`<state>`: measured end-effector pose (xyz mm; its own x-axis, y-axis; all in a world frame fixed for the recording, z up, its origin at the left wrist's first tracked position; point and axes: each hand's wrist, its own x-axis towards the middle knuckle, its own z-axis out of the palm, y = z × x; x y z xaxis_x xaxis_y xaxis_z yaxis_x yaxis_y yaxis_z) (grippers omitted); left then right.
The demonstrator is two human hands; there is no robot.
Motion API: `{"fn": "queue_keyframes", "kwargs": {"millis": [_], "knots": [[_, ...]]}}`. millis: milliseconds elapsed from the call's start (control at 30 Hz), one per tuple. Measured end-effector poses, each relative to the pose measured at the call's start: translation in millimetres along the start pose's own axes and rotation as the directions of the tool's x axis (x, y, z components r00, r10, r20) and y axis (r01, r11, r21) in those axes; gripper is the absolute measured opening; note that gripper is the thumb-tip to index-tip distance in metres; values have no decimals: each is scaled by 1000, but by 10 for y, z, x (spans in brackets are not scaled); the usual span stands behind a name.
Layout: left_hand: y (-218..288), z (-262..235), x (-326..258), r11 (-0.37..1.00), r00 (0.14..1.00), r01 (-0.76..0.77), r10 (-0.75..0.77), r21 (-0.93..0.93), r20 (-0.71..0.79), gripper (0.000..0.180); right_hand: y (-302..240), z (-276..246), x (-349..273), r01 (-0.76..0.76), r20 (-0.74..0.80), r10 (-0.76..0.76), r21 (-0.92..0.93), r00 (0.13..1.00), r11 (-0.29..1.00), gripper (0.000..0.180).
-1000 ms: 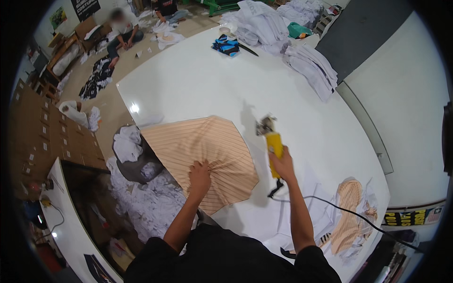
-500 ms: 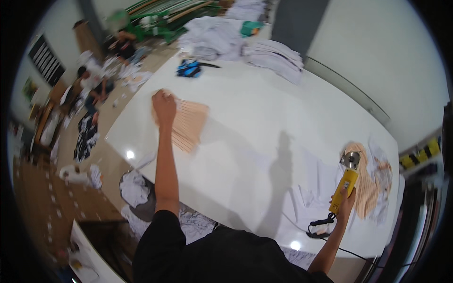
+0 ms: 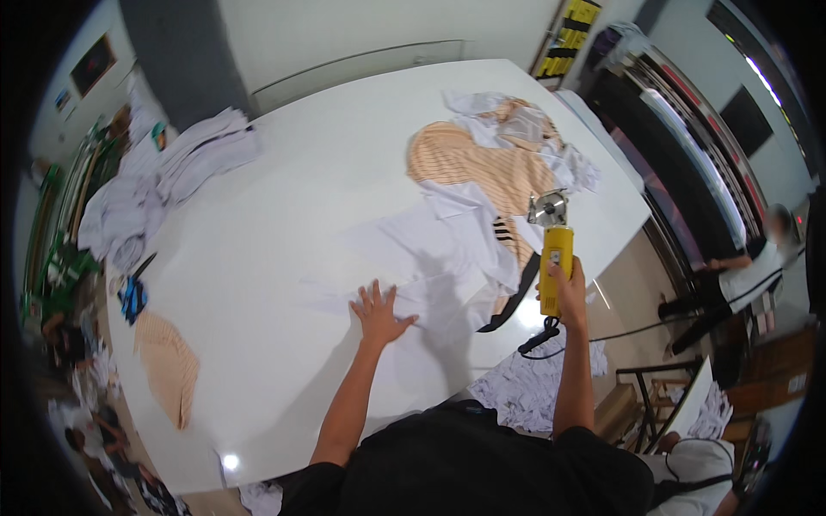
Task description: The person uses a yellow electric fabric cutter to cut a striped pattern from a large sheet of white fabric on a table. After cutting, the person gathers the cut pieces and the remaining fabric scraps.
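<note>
With fingers spread, my left hand (image 3: 379, 315) lies flat on thin white fabric (image 3: 404, 254) spread over the table. My right hand (image 3: 570, 292) is wrapped round the yellow body of a handheld rotary cloth cutter (image 3: 556, 258), whose round metal blade points away from me. The cutter is held over the right part of the table, beside orange striped fabric (image 3: 482, 163) that is partly under the white cloth. A black strip (image 3: 519, 299) of fabric lies just left of the cutter. Its dark power cord trails off to the right.
A cut orange striped piece (image 3: 166, 365) lies at the left of the white table (image 3: 284, 215), near a blue and black item (image 3: 132, 299). White fabric piles (image 3: 206, 155) stand far left. Scraps (image 3: 542, 378) heap below the front edge. People are at right and lower left.
My view has swung to the right. My left hand has let go of the orange striped piece, now lying at the left, and rests on the white fabric. The right hand still holds the cutter.
</note>
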<state>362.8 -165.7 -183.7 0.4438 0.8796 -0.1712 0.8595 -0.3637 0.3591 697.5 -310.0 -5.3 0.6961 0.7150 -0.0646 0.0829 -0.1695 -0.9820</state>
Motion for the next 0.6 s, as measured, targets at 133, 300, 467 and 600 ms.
{"fn": "queue_keyframes", "kwargs": {"millis": [133, 300, 467, 600], "knots": [[250, 685, -346, 988, 988, -153, 154, -23, 17, 51, 90, -368, 92, -85, -85, 86, 10, 993, 996, 41], [658, 485, -290, 887, 790, -386, 460, -254, 406, 28, 432, -801, 377, -173, -182, 179, 46, 967, 984, 39], [930, 344, 623, 989, 981, -151, 150, 6, -126, 44, 635, -997, 674, -199, -140, 214, 115, 967, 973, 39], [1205, 1166, 142, 951, 909, -310, 299, -8, 289, 37, 827, -1137, 887, -217, -135, 226, 81, 965, 973, 40]]}}
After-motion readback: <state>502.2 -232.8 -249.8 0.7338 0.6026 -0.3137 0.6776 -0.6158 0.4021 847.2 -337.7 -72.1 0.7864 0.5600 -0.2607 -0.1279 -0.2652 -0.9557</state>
